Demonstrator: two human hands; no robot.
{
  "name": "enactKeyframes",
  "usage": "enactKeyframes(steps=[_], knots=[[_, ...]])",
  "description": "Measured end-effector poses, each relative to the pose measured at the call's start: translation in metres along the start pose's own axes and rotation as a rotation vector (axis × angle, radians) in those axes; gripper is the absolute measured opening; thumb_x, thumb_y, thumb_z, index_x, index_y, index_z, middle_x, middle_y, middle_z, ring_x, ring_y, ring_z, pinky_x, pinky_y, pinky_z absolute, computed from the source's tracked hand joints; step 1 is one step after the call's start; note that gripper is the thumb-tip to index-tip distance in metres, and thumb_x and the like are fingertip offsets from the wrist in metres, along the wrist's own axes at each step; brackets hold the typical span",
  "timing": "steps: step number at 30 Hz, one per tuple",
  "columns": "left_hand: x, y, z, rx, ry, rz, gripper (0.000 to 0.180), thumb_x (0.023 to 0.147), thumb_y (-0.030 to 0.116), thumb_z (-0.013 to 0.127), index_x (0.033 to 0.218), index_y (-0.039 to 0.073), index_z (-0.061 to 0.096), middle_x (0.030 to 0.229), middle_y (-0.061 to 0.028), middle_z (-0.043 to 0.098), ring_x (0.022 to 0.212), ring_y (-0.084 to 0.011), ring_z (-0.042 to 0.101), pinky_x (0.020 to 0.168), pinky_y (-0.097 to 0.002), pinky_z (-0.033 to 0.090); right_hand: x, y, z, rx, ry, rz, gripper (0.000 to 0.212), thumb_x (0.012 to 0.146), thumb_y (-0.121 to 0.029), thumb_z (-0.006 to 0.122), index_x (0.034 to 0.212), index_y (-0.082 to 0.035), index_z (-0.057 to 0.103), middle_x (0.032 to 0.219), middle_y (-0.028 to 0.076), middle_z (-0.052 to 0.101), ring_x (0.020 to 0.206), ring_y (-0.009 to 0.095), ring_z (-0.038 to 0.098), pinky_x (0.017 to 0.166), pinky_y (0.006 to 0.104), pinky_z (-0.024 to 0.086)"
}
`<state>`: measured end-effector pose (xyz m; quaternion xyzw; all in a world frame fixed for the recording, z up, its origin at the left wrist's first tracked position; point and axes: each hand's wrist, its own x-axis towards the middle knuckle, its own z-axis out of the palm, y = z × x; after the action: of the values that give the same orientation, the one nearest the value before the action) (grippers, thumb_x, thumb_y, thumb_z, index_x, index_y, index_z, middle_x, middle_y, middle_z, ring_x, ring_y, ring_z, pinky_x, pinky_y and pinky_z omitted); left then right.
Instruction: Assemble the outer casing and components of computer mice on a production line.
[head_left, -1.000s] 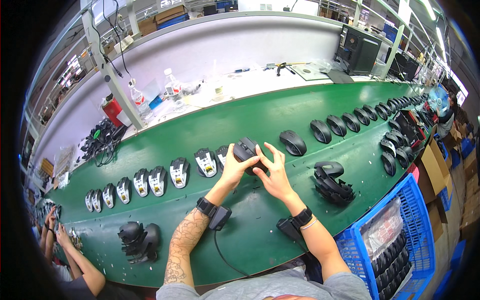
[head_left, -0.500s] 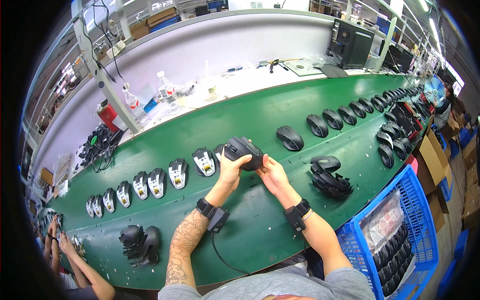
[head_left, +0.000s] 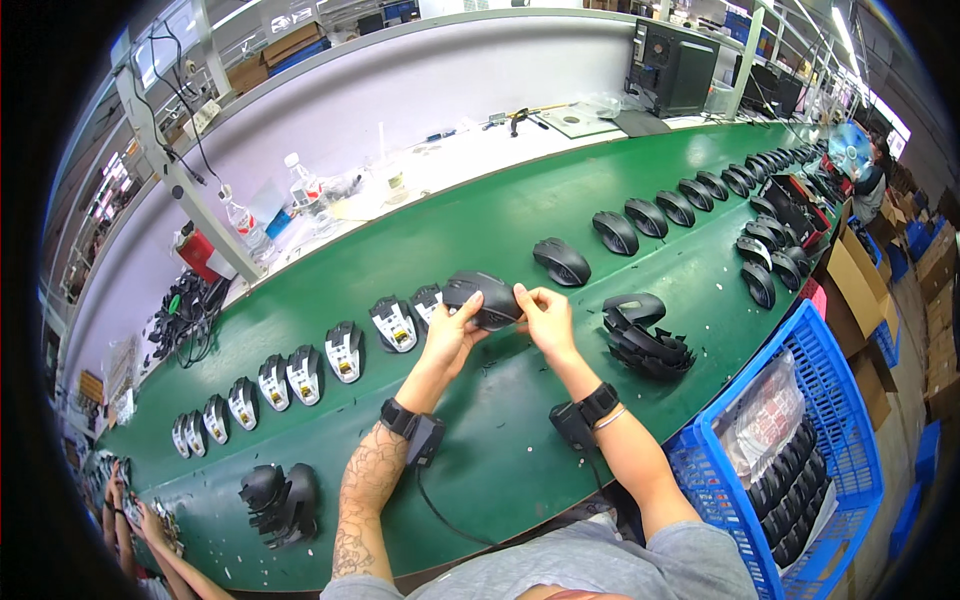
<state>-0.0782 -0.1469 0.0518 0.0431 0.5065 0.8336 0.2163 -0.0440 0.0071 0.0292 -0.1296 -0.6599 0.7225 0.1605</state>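
Note:
A black computer mouse (head_left: 484,297) is held up above the green bench, its dark top shell facing me. My left hand (head_left: 453,338) grips its left end, thumb on the near side. My right hand (head_left: 546,318) pinches its right end between thumb and fingers. Just left of the mouse lies an open mouse base (head_left: 393,324) with white and grey insides, first in a row of several like it running left. Beyond my right hand, a closed black mouse (head_left: 561,261) begins another row toward the far right.
Stacked black shell pieces (head_left: 648,338) lie right of my hands, more shells (head_left: 280,505) at the near left. A blue crate (head_left: 868,475) with black parts stands at the right. Bottles (head_left: 247,232) and cables (head_left: 188,312) lie back left. Another person's hands (head_left: 150,525) work at far left.
The mouse has turned in my hands so its top shell shows more. My right hand has shifted its hold on the right end. The whole view has moved slightly.

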Motion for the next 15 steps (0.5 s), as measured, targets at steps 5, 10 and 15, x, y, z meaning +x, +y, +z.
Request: enactKeyframes(steps=[5, 10, 15], knots=[[0.043, 0.0, 0.001, -0.018, -0.018, -0.124, 0.04, 0.082, 0.017, 0.066, 0.113, 0.003, 0.044, 0.105, -0.0121, 0.056, 0.089, -0.0246, 0.061, 0.077, -0.0406, 0.053, 0.001, -0.049, -0.038, -1.038, 0.404, -0.554, 0.017, 0.077, -0.01, 0.061, 0.092, -0.004, 0.059, 0.094, 0.012, 0.056, 0.094, 0.029, 0.05, 0.082, 0.038, 0.043], [0.073, -0.003, 0.026, 0.305, 0.187, -0.068, 0.062, 0.078, 0.015, 0.068, 0.125, 0.004, 0.03, 0.108, -0.0192, 0.052, 0.1, -0.0306, 0.056, 0.073, -0.0446, 0.054, 0.01, -0.042, -0.103, -1.237, 0.428, -0.318, 0.036, 0.066, 0.005, 0.056, 0.101, -0.004, 0.059, 0.107, 0.011, 0.056, 0.107, 0.03, 0.049, 0.089, 0.0383, 0.042], [0.101, -0.025, -0.001, 1.634, 0.23, 0.471, 0.061, 0.077, 0.02, 0.062, 0.127, -0.005, 0.037, 0.138, -0.0265, 0.023, 0.118, -0.044, 0.037, 0.096, -0.0453, 0.039, 0.017, -0.029, -0.137, -1.117, 0.224, -0.161, 0.045, 0.063, 0.01, 0.056, 0.105, -0.004, 0.061, 0.122, 0.013, 0.053, 0.114, 0.031, 0.048, 0.096, 0.0367, 0.04]])
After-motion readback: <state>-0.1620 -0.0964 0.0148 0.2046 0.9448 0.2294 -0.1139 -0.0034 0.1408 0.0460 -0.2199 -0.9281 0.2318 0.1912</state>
